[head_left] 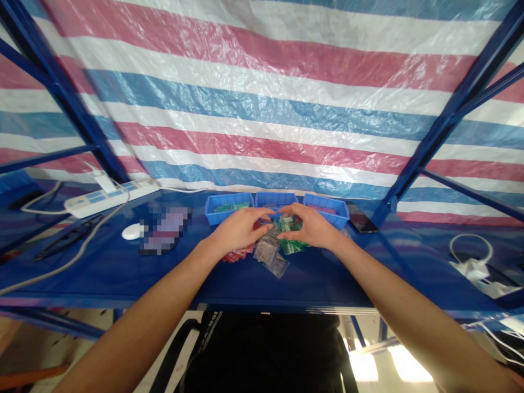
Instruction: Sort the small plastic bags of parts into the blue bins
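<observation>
Curved over a pile of small packets, my left hand has its thumb apart from its fingers. Red packets lie under it. My right hand faces it, its thumb and fingers spread in a C beside green packets. Between the hands, clear packets with brownish contents spill toward the table's front edge. I see no packet lifted by either hand; some fingertips overlap the pile, so contact there is unclear. Behind are a left blue bin with green packets, a middle blue bin and a right blue bin with reddish contents.
On the blue table a black phone lies at the right, near a white charger. At left are a white power strip, a white oval object and a blurred-out item. A striped sheet hangs behind.
</observation>
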Tool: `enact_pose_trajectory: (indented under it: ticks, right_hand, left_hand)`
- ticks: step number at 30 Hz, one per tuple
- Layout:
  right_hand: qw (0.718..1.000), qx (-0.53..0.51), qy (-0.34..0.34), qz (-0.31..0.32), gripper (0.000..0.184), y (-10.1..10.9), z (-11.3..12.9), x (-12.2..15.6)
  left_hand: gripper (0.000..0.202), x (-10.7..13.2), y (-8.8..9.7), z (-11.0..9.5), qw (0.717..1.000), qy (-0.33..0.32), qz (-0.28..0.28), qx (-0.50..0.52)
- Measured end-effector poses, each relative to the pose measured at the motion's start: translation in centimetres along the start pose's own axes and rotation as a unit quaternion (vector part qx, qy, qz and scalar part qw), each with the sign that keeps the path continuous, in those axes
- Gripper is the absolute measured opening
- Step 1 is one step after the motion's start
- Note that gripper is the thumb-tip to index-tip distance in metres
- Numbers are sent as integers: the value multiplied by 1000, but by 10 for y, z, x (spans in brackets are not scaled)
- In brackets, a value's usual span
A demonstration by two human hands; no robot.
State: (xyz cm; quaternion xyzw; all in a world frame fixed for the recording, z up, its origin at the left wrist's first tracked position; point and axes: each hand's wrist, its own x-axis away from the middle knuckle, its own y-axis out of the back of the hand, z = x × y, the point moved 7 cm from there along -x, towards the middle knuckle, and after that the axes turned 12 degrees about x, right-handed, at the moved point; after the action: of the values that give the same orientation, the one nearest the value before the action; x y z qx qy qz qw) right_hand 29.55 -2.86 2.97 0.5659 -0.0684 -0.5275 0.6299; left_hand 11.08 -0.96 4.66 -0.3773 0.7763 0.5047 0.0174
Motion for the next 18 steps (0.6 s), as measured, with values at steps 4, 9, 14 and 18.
enact_pose_trajectory:
  ticks: [4, 9, 14, 18]
  right_hand:
    - [999, 8, 37, -30, 83, 2, 18, 2]
    - [996, -5, 65, -58, 78, 2, 38, 2]
    - [995, -57, 44, -74, 65, 2, 37, 1]
    - [983, -154, -62, -77, 55, -4, 15, 1]
  left_hand:
    - [61, 0, 2, -5, 996, 32, -18, 79]
    - [81, -1, 0, -5, 979, 62, -21, 191]
    - [72, -2, 3, -2, 968, 51, -47, 241]
    - [68, -2, 6, -4, 968, 44, -73, 237]
